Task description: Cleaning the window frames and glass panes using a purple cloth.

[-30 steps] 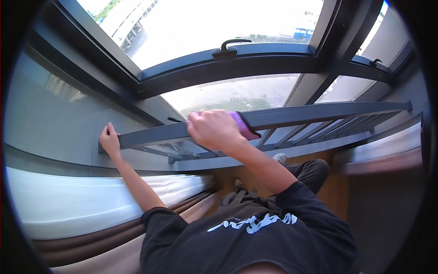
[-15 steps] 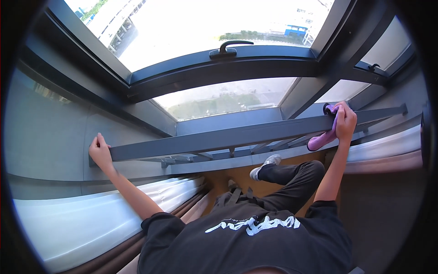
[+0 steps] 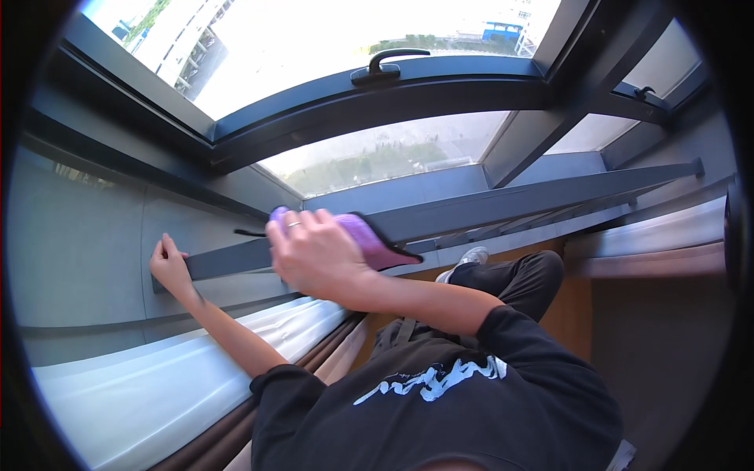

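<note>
A grey metal railing [image 3: 503,206] runs across in front of me below the window. My right hand [image 3: 314,255] is wrapped round a purple cloth [image 3: 365,239] with a dark edge, over the left part of the railing. One side of the cloth hangs out to the right of my wrist, and a dark strip pokes out on the left. The palm and the part of the cloth under it are hidden. At the railing's left end my left hand [image 3: 171,267] is closed, its fingers bent round the end of the bar.
Beyond the railing stands a dark-framed window [image 3: 377,149] with a black handle [image 3: 385,67]. White and brown curtains [image 3: 173,385] hang at the left, and a pale curtain [image 3: 667,243] hangs at the right. My shoe [image 3: 473,256] is below the bar on a brown floor [image 3: 577,314].
My right hand has swept the purple cloth from the railing's right part far over to the left, near my left hand. The left hand stays at the bar's end.
</note>
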A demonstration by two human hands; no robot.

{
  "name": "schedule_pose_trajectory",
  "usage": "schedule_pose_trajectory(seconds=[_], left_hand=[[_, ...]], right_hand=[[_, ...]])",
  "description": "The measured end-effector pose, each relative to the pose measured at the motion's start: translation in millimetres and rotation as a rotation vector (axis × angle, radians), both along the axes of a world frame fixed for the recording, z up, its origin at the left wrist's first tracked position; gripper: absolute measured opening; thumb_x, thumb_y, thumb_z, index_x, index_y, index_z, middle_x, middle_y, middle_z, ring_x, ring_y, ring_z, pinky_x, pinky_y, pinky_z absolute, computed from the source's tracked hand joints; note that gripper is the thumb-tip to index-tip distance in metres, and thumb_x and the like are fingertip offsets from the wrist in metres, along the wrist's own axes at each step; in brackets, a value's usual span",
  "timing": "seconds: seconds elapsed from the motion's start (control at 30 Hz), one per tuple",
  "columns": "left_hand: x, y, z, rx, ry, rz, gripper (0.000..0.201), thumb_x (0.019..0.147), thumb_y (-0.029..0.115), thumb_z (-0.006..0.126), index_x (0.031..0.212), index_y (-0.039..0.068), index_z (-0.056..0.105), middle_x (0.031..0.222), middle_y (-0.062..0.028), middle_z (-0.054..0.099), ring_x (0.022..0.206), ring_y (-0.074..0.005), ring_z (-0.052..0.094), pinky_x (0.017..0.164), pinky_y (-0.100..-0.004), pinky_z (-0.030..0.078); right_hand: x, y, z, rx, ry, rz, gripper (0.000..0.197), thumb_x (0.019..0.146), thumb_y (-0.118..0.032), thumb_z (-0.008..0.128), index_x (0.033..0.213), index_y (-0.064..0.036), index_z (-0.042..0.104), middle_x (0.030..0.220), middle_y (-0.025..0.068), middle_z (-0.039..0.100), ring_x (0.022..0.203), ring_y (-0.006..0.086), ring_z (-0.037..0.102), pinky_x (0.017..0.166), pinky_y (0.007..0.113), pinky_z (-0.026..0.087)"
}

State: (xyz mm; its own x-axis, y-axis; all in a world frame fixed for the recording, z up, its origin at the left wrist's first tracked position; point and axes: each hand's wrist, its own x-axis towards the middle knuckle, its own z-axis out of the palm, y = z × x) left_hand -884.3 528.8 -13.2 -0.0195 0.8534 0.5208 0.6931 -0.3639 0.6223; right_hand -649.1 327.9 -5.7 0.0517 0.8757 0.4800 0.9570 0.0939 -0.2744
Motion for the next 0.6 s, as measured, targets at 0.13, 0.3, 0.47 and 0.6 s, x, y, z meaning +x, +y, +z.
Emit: schedule_pose_trajectory(seconds=[0.13, 0.3, 0.47, 0.6], left_hand=[[-1.2, 4.7, -4.2, -0.007, 0.028, -0.008, 0.042, 0.097, 0.028, 0.053, 0.067, -0.001, 0.058, 0.049, -0.0064, 0.053, 0.046, -0.014, 0.047, 0.051, -0.0314, 0.038], [-4.8, 8.3, -9.6, -0.008, -0.018, -0.003, 0.044, 0.097, 0.028, 0.053, 0.063, -0.001, 0.054, 0.048, -0.0051, 0.049, 0.048, -0.012, 0.045, 0.051, -0.0306, 0.037], [-10.5, 2.5, -10.2, -0.003, -0.025, 0.015, 0.045, 0.096, 0.029, 0.053, 0.062, 0.0, 0.053, 0.048, -0.0047, 0.049, 0.049, -0.0115, 0.045, 0.053, -0.0305, 0.037], [-7.2, -3.0, -0.5, -0.013, -0.046, 0.059, 0.044, 0.096, 0.028, 0.054, 0.063, 0.0, 0.055, 0.048, -0.0038, 0.05, 0.049, -0.0108, 0.044, 0.053, -0.0293, 0.036]], right_hand=[[-53.4, 52.3, 1.3, -0.015, -0.014, 0.109, 0.036, 0.082, -0.017, 0.057, 0.107, 0.0088, 0.059, 0.095, 0.0216, 0.066, 0.077, 0.0259, 0.065, 0.068, 0.033, 0.048], [-33.8, 38.1, -1.3, -0.004, -0.001, 0.099, 0.04, 0.084, -0.019, 0.059, 0.11, 0.0114, 0.058, 0.091, 0.0218, 0.067, 0.077, 0.0284, 0.067, 0.071, 0.036, 0.052], [58.9, -45.5, 3.5, -0.01, 0.137, -0.084, 0.028, 0.086, -0.025, 0.059, 0.105, -0.0053, 0.061, 0.085, 0.0135, 0.068, 0.075, 0.0271, 0.067, 0.071, 0.038, 0.053], [150.8, -121.9, 5.7, 0.222, -0.015, -0.289, 0.017, 0.078, -0.015, 0.061, 0.092, -0.0059, 0.066, 0.076, 0.0122, 0.064, 0.064, 0.0272, 0.062, 0.063, 0.038, 0.049]])
